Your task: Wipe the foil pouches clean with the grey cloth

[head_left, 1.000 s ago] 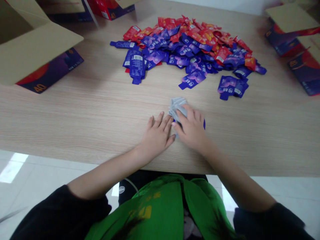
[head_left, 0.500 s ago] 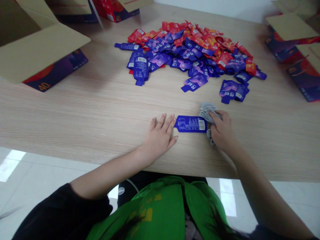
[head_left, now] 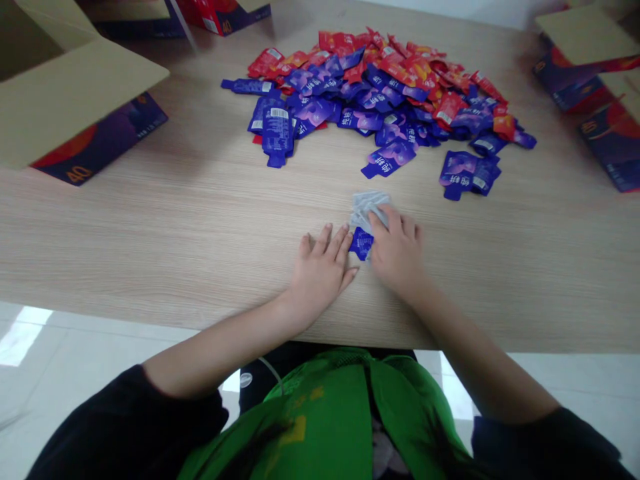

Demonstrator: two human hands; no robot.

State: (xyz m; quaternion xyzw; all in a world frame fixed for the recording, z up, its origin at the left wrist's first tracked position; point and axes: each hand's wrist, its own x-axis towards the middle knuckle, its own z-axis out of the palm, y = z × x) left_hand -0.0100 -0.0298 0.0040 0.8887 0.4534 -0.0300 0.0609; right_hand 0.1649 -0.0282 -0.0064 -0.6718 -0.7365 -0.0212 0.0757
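Note:
My left hand point(head_left: 321, 272) lies flat on the table with fingers spread, its fingertips on the narrow end of a blue pouch point(head_left: 361, 244). A grey cloth point(head_left: 369, 208) is bunched under my right hand point(head_left: 399, 253), which presses it onto the pouch. Most of the pouch is covered by that hand and cloth; only the printed end by my left fingers shows. Beyond my hands, a heap of blue pouches point(head_left: 313, 115) and red pouches point(head_left: 419, 70) is piled up. A few blue pouches point(head_left: 390, 159) lie at its near edge.
A large open carton point(head_left: 100, 143) stands at the left, with another carton point(head_left: 225, 19) behind it. More open cartons point(head_left: 613, 143) stand at the right. The wooden table's point(head_left: 175, 247) near edge runs just in front of my body.
My right hand has slid left with the cloth along the pouch, from its barcode end toward my left hand, covering most of it. My left hand has stayed in place.

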